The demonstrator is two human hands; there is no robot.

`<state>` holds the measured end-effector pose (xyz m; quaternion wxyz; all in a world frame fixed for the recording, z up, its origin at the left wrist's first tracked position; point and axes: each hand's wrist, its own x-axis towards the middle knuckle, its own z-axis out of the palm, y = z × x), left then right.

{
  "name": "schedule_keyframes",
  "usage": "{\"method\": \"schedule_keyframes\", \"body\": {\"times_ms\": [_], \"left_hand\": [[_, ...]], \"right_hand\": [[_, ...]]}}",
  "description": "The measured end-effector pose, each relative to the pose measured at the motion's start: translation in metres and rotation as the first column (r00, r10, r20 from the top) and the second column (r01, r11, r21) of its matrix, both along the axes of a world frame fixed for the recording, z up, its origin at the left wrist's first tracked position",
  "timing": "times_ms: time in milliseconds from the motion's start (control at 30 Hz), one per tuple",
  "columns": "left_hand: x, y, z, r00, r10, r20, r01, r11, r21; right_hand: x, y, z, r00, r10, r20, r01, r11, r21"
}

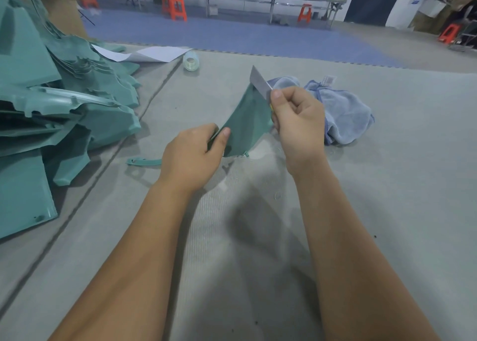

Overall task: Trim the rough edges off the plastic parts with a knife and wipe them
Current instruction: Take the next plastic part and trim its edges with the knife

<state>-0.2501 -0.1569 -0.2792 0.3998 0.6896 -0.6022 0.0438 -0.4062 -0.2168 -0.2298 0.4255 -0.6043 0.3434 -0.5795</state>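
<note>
The green plastic part (245, 124) is being held up between the two hands, looking thin, light and stiff, best pinched at a corner clear of the edge being cut. The left hand (193, 155) is pinching its lower corner. The right hand (296, 118) is clenching the knife (259, 82), blade meeting the part's top edge. A blue cloth (343, 113) is lying just beyond the right hand.
</note>
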Motion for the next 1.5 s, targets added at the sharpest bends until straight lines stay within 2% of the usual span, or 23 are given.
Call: {"method": "schedule_keyframes", "body": {"times_ms": [67, 133, 233, 333, 467, 600, 700, 800, 933, 1400, 1433, 1500], "left_hand": [[0.000, -0.001, 0.000, 0.999, 0.045, -0.009, -0.045, 0.999, -0.003], [0.000, -0.001, 0.000, 0.998, 0.050, -0.029, -0.051, 0.999, -0.006], [0.001, 0.002, 0.002, 0.995, -0.063, -0.081, 0.063, 0.998, -0.004], [0.003, 0.003, 0.002, 0.987, -0.150, -0.047, 0.149, 0.988, -0.028], [0.007, 0.001, 0.000, 1.000, -0.031, -0.001, 0.031, 0.999, 0.012], [0.005, -0.001, 0.000, 0.990, 0.001, -0.138, 0.009, 0.997, 0.073], [0.005, -0.003, 0.000, 0.985, -0.009, -0.172, 0.022, 0.997, 0.073], [0.006, -0.003, -0.002, 0.980, -0.039, -0.194, 0.048, 0.998, 0.045], [0.006, -0.003, -0.005, 0.981, 0.001, -0.196, 0.011, 0.998, 0.058], [0.005, 0.000, -0.004, 0.982, 0.025, -0.185, -0.013, 0.998, 0.065], [0.005, 0.000, -0.004, 0.983, 0.026, -0.183, -0.014, 0.998, 0.066], [0.004, 0.001, -0.003, 0.986, 0.000, -0.164, 0.012, 0.997, 0.071]], "right_hand": [[0.000, 0.001, 0.000, 0.999, 0.038, -0.002, -0.038, 0.999, -0.036], [0.002, 0.003, -0.002, 0.993, 0.089, -0.074, -0.094, 0.993, -0.067], [0.007, 0.006, -0.009, 0.980, 0.107, -0.166, -0.119, 0.991, -0.064], [0.008, 0.006, -0.014, 0.984, 0.096, -0.151, -0.103, 0.994, -0.044], [0.010, 0.008, -0.016, 0.971, 0.175, -0.161, -0.182, 0.983, -0.028], [0.013, 0.009, -0.018, 0.952, 0.204, -0.230, -0.204, 0.979, 0.023], [0.013, 0.009, -0.021, 0.929, 0.234, -0.288, -0.224, 0.972, 0.067], [0.013, 0.008, -0.022, 0.923, 0.180, -0.339, -0.172, 0.984, 0.053], [0.014, 0.006, -0.020, 0.927, 0.086, -0.366, -0.094, 0.996, -0.003], [0.018, 0.006, -0.022, 0.929, 0.019, -0.370, -0.057, 0.994, -0.092], [0.019, 0.006, -0.020, 0.942, 0.014, -0.334, -0.042, 0.996, -0.077], [0.013, 0.000, -0.014, 0.987, -0.049, -0.153, 0.050, 0.999, 0.000]]}}
